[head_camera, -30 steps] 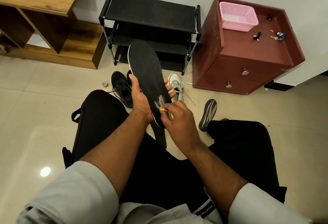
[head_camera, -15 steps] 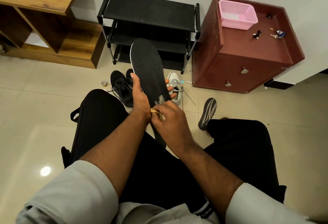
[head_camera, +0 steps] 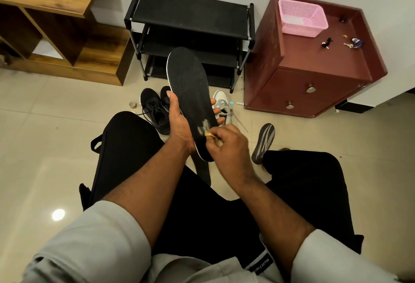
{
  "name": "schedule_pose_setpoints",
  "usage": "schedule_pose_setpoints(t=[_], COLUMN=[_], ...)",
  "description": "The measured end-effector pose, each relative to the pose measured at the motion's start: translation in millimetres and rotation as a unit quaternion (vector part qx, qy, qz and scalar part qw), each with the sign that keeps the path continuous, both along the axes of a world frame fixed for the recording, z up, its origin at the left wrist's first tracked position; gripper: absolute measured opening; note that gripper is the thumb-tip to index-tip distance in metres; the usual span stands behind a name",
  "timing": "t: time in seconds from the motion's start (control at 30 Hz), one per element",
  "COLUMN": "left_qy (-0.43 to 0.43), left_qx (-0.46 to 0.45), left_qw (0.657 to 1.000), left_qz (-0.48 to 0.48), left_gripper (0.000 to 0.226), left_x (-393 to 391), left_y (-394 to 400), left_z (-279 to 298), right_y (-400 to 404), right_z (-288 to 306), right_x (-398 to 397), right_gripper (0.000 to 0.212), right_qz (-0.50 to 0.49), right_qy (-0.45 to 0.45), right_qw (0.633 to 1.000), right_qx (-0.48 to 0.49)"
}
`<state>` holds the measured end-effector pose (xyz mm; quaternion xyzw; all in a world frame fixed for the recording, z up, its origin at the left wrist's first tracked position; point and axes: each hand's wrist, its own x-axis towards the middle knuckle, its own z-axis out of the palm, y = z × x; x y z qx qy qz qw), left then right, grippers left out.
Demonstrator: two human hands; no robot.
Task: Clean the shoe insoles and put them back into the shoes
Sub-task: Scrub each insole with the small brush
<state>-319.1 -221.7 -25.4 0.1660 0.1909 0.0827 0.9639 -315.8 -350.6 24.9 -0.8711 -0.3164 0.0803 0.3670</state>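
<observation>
Beige tile floor (head_camera: pixel 45 139) w/ black shoes (head_camera: pixel 155 110), white shoe (head_camera: pixel 221 101), grey insole (head_camera: pixel 263 142). Also a rack (head_camera: pixel 190 13), cabinet (head_camera: pixel 314 76), tape roll (head_camera: pixel 132 104).
</observation>
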Motion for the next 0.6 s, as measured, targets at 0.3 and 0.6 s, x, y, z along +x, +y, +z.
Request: schedule_pose_setpoints(t=[0.3, 0.6], left_qy=[0.024, 0.037], left_qx=[0.024, 0.034], left_qw=[0.999, 0.999], left_qz=[0.017, 0.007], left_gripper=[0.106, 0.103], left_x=[-3.4, -4.7], left_y=[-3.7, -9.3], left_z=[10.3, 24.3], right_y=[5.2, -2.3], right_z=[1.8, -1.9], right_x=[-3.6, 11.4], right_gripper=[0.013, 0.016], right_qz=[0.021, -0.066], right_qy=[-0.016, -0.012], right_qw=[0.999, 0.998], right_qx=[0.027, 0.020])
